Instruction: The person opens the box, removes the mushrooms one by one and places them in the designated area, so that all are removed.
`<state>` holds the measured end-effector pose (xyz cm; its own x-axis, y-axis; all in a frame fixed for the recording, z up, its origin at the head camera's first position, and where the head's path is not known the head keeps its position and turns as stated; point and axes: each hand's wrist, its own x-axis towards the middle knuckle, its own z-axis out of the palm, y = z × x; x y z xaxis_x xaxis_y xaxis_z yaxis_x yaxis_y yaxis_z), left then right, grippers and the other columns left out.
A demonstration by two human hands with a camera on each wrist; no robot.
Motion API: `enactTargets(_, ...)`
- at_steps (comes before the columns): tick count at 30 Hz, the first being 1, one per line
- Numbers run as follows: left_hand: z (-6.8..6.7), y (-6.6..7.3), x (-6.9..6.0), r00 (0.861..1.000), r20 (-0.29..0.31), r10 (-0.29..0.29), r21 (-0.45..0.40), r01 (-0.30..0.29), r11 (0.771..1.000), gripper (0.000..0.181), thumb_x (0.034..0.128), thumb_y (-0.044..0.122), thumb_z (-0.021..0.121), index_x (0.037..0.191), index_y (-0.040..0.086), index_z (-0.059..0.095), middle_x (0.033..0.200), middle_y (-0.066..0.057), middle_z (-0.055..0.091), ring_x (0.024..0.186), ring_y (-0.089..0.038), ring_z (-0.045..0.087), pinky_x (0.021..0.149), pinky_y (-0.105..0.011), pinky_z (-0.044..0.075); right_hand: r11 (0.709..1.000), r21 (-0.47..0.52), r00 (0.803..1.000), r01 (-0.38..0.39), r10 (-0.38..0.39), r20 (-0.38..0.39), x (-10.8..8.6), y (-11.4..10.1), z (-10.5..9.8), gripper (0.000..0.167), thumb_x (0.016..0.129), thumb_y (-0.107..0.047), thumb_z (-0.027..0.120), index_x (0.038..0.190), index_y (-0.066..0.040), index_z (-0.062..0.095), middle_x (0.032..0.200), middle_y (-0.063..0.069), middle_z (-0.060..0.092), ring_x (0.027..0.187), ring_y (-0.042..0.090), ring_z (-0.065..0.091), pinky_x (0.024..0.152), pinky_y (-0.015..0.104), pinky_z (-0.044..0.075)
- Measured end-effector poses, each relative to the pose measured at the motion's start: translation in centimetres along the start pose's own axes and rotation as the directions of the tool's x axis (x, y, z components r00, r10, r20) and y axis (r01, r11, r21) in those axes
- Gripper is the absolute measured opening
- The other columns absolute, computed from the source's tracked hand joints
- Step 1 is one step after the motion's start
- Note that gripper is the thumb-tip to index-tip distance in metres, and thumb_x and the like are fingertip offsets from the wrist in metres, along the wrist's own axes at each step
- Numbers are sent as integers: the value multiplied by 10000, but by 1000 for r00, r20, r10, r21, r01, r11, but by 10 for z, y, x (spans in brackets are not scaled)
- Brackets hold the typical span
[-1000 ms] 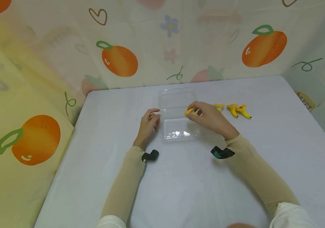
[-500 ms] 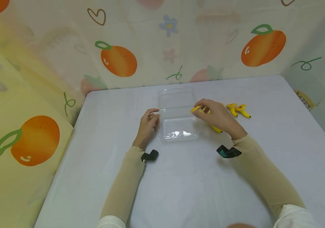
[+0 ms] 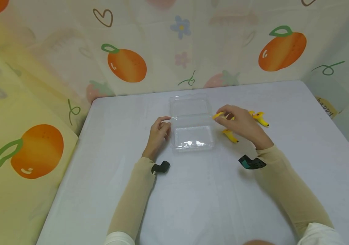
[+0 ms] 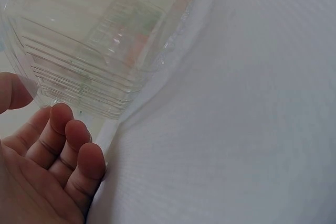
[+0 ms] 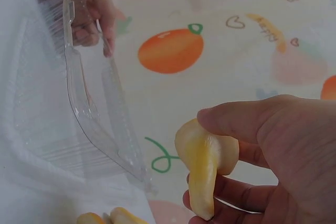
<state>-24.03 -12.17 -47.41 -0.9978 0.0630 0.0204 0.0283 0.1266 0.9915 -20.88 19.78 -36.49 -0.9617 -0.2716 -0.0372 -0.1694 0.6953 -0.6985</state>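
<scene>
A clear plastic clamshell box (image 3: 192, 121) lies open on the table, its lid folded back. At its left edge, my left hand (image 3: 159, 134) holds the rim; in the left wrist view, the thumb and a fingertip (image 4: 62, 114) are at the box corner. My right hand (image 3: 243, 124) pinches a small yellow toy banana (image 5: 205, 166) between thumb and fingers, in the air just right of the box. Another toy banana (image 3: 231, 135) lies below that hand. One more banana (image 3: 260, 119) lies to the right, with a partly hidden one beside it.
A white-covered table (image 3: 192, 200) carries everything, with a printed fruit-pattern curtain (image 3: 162, 44) behind it and on the left. Each wrist wears a black camera, such as the one on the right wrist (image 3: 252, 162).
My right hand has moved right, from above the box to beside it, with the banana still pinched. A banana lying below that hand has come into view. My left hand has stayed put.
</scene>
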Motion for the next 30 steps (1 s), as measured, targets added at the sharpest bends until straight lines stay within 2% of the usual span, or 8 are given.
enactTargets(8,1,-1,1,1000,-10,13,-4,-13,1000,367,983,184,555,1323,48,573,700,30,535,611,-114,501,506,-212,449,999,-13,999,-43,42,-19,-3,8,-5,331,981,-411,634,1201,-168,674,1171,83,666,1069,270,582,806,360,502)
enactTargets(12,1,-1,1,1000,-12,8,-7,-8,1000,363,983,182,556,1320,49,575,700,27,536,610,-117,501,503,-213,448,999,-28,999,-33,32,-15,-5,12,-7,365,983,-409,633,1233,-145,671,1168,102,663,1066,279,577,775,337,494)
enactTargets(16,1,-1,1,1000,-13,3,-8,-3,1000,355,985,175,555,1318,55,577,704,22,536,612,-125,501,503,-216,449,999,-37,1000,-23,22,-19,-9,15,-10,387,983,-396,640,1248,-115,661,1174,123,657,1070,288,569,785,344,481)
enactTargets(24,1,0,0,1000,-17,4,0,-4,1000,359,982,186,551,1317,58,576,707,18,534,613,-119,498,497,-212,440,998,-58,1000,-6,4,-24,-13,25,-15,363,985,-384,639,1233,-121,675,1193,110,668,1042,266,579,792,353,471)
enactTargets(30,1,-1,0,1000,-16,9,2,-9,1000,362,983,187,551,1319,55,577,702,19,534,614,-120,498,498,-214,440,997,-70,999,-35,33,-29,-16,30,-19,413,983,-418,633,1269,-123,668,1196,125,666,1055,278,576,794,358,469)
